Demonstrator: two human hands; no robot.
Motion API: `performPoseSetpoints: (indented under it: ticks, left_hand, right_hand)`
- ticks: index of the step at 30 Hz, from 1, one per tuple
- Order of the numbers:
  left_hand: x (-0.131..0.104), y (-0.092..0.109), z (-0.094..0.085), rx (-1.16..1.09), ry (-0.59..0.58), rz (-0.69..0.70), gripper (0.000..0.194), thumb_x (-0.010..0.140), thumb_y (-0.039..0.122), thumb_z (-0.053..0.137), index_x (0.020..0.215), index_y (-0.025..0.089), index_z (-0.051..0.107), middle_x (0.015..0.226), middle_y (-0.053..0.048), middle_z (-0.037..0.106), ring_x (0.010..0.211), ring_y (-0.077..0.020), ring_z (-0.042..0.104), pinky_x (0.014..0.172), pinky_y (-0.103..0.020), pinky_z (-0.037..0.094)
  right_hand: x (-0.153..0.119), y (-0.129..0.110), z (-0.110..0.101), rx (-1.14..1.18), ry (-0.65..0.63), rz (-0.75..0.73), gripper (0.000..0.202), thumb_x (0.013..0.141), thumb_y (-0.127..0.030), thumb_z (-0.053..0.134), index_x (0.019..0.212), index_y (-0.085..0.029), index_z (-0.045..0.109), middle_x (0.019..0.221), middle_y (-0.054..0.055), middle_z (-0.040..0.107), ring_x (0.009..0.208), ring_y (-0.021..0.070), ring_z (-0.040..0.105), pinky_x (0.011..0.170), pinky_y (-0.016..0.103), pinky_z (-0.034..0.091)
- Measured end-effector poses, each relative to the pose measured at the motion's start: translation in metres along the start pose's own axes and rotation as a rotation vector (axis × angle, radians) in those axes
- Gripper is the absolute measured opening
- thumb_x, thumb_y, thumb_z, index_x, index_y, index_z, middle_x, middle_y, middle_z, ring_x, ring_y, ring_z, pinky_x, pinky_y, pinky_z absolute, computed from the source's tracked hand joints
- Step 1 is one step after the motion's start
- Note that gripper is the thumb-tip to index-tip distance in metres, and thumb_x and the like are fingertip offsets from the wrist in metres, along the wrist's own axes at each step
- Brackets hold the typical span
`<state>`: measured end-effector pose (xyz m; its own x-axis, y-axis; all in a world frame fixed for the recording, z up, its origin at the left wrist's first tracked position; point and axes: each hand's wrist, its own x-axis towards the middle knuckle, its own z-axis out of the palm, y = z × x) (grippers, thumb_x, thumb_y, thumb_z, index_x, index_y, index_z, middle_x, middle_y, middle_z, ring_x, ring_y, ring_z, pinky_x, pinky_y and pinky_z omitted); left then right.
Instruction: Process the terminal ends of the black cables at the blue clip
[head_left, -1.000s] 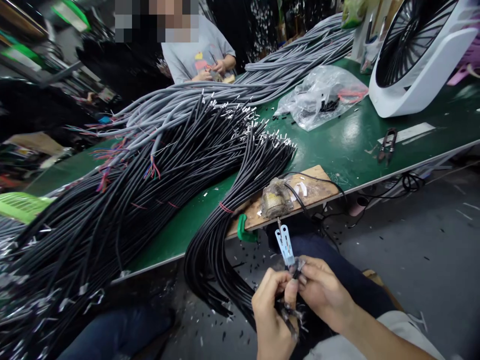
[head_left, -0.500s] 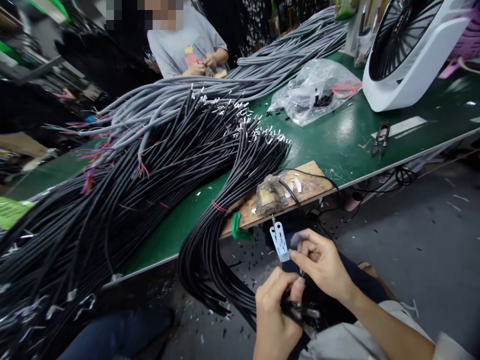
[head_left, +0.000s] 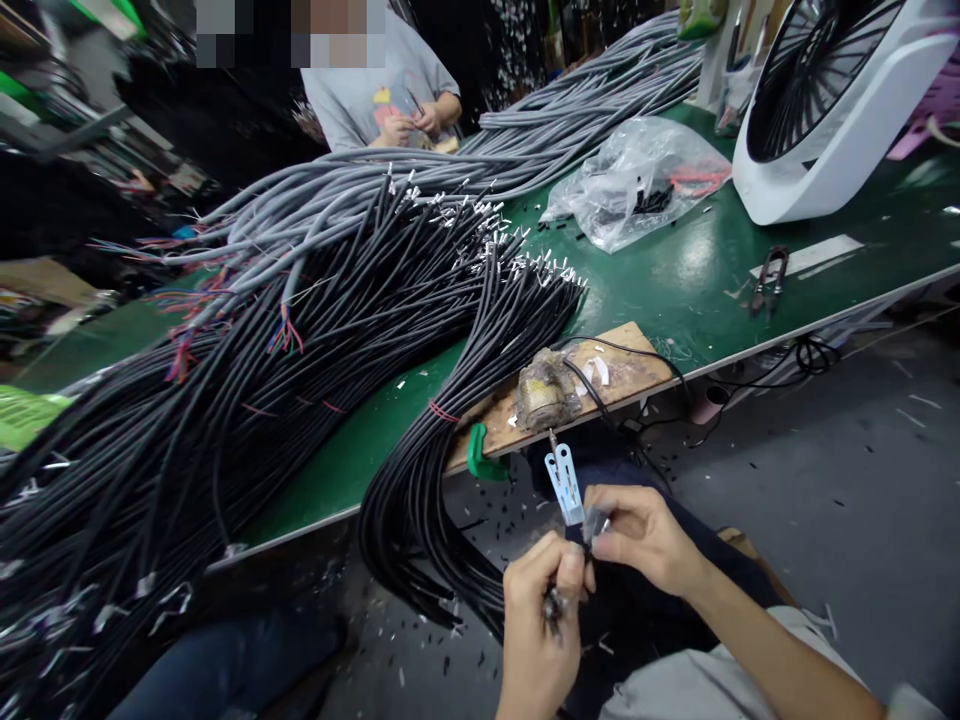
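Note:
Low in front of the bench edge, my left hand [head_left: 541, 610] is closed round a thin black cable [head_left: 588, 553], whose end points up toward my other hand. A dark, shiny, blurred piece [head_left: 553, 612] shows at the left fingers; its kind is unclear. My right hand [head_left: 645, 535] pinches a small greyish, shiny bit [head_left: 596, 522] right by the cable's end. Just above both hands, a light blue clothes peg [head_left: 564, 485] hangs on the shaft of a small tape-wrapped motor [head_left: 546, 392]. That motor sits on a wooden board [head_left: 630, 350].
Bundles of black cables [head_left: 315, 370] and grey cables [head_left: 337, 175] cover the green bench [head_left: 667, 280]. A green clamp [head_left: 484, 455], plastic bag [head_left: 630, 180], thread snips [head_left: 770, 280] and white fan [head_left: 810, 150] are there too. A co-worker [head_left: 390, 100] sits across, hands together.
My right hand has lowered slightly and turned toward the cable end. My left hand has shifted a little left, and the dark piece at its fingers now sits more upright. The view moved slightly.

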<state>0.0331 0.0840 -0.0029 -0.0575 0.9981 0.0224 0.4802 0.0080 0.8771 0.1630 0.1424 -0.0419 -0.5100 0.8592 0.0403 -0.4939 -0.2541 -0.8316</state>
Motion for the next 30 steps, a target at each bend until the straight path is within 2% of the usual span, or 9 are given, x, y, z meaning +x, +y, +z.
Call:
performPoseSetpoints:
  ticks: [4, 7, 11, 14, 16, 19, 22, 26, 30]
  left_hand:
    - [-0.001, -0.001, -0.001, -0.025, 0.055, -0.020, 0.037, 0.093, 0.029, 0.047, 0.058, 0.017, 0.051, 0.054, 0.002, 0.047, 0.046, -0.0094, 0.045, 0.047, -0.021, 0.033]
    - [-0.003, 0.000, 0.003, -0.032, 0.143, -0.023, 0.033, 0.089, 0.030, 0.053, 0.058, 0.017, 0.051, 0.049, 0.004, 0.045, 0.040, -0.0080, 0.044, 0.045, -0.020, 0.034]
    - [-0.003, 0.001, 0.004, -0.004, 0.154, 0.014, 0.032, 0.088, 0.027, 0.054, 0.058, 0.017, 0.055, 0.048, 0.003, 0.049, 0.040, -0.0089, 0.048, 0.044, -0.019, 0.035]
    - [-0.001, -0.001, -0.002, -0.030, 0.119, 0.018, 0.036, 0.091, 0.027, 0.050, 0.058, 0.016, 0.058, 0.049, 0.002, 0.050, 0.044, -0.0101, 0.049, 0.048, -0.021, 0.036]
    - [0.002, -0.003, -0.008, -0.104, 0.042, 0.018, 0.040, 0.093, 0.030, 0.048, 0.057, 0.016, 0.059, 0.051, 0.000, 0.050, 0.047, -0.0110, 0.051, 0.050, -0.022, 0.036]
    - [0.008, -0.004, -0.015, -0.203, -0.078, 0.079, 0.038, 0.091, 0.037, 0.052, 0.060, 0.016, 0.062, 0.055, -0.001, 0.052, 0.052, -0.0121, 0.051, 0.051, -0.023, 0.035]
    - [0.011, -0.003, -0.016, -0.236, -0.061, 0.139, 0.030, 0.086, 0.038, 0.061, 0.064, 0.016, 0.063, 0.059, -0.001, 0.056, 0.056, -0.0127, 0.051, 0.053, -0.023, 0.036]
    - [0.010, -0.002, -0.013, -0.161, 0.003, 0.127, 0.021, 0.083, 0.026, 0.065, 0.065, 0.016, 0.062, 0.060, 0.000, 0.053, 0.056, -0.0122, 0.049, 0.054, -0.023, 0.036]
    - [0.004, 0.000, -0.010, -0.133, 0.119, 0.122, 0.020, 0.080, 0.020, 0.068, 0.062, 0.016, 0.058, 0.059, 0.001, 0.052, 0.055, -0.0112, 0.049, 0.053, -0.022, 0.036]
  right_hand:
    - [0.004, 0.011, 0.020, 0.244, 0.231, 0.079, 0.031, 0.068, -0.040, 0.080, 0.067, -0.016, 0.060, 0.060, -0.002, 0.054, 0.053, 0.0101, 0.046, 0.051, 0.022, 0.038]
    - [-0.001, 0.014, 0.033, 0.098, 0.392, 0.027, 0.030, 0.073, -0.034, 0.077, 0.063, -0.016, 0.055, 0.059, -0.003, 0.049, 0.053, 0.0097, 0.043, 0.050, 0.022, 0.035]
    - [-0.008, 0.012, 0.033, -0.368, 0.521, -0.365, 0.016, 0.080, -0.015, 0.067, 0.066, -0.018, 0.060, 0.063, -0.001, 0.052, 0.060, 0.0140, 0.047, 0.057, 0.026, 0.040]
    - [-0.009, 0.007, 0.025, -0.586, 0.444, -0.644, 0.012, 0.076, -0.008, 0.067, 0.075, -0.020, 0.068, 0.072, 0.004, 0.061, 0.071, 0.0186, 0.052, 0.069, 0.033, 0.042]
    - [-0.007, 0.002, 0.021, -0.416, 0.304, -0.486, 0.006, 0.079, -0.017, 0.069, 0.073, -0.019, 0.067, 0.070, 0.004, 0.059, 0.068, 0.0175, 0.050, 0.064, 0.032, 0.041]
    - [-0.002, -0.005, 0.017, 0.115, 0.088, 0.011, 0.030, 0.076, -0.043, 0.073, 0.067, -0.016, 0.061, 0.061, 0.000, 0.050, 0.056, 0.0121, 0.044, 0.054, 0.026, 0.036]
    - [0.003, -0.015, 0.007, 0.312, -0.086, 0.324, 0.041, 0.067, -0.050, 0.079, 0.068, -0.013, 0.061, 0.059, -0.003, 0.048, 0.052, 0.0078, 0.039, 0.052, 0.022, 0.031]
    - [0.014, -0.032, -0.011, -0.050, -0.175, 0.371, 0.038, 0.067, -0.047, 0.079, 0.070, -0.012, 0.063, 0.060, -0.003, 0.050, 0.056, 0.0082, 0.041, 0.053, 0.021, 0.030]
    - [0.035, -0.043, -0.012, -0.236, -0.043, 0.237, 0.043, 0.071, -0.056, 0.072, 0.067, -0.013, 0.063, 0.059, -0.003, 0.051, 0.056, 0.0100, 0.042, 0.054, 0.023, 0.032]
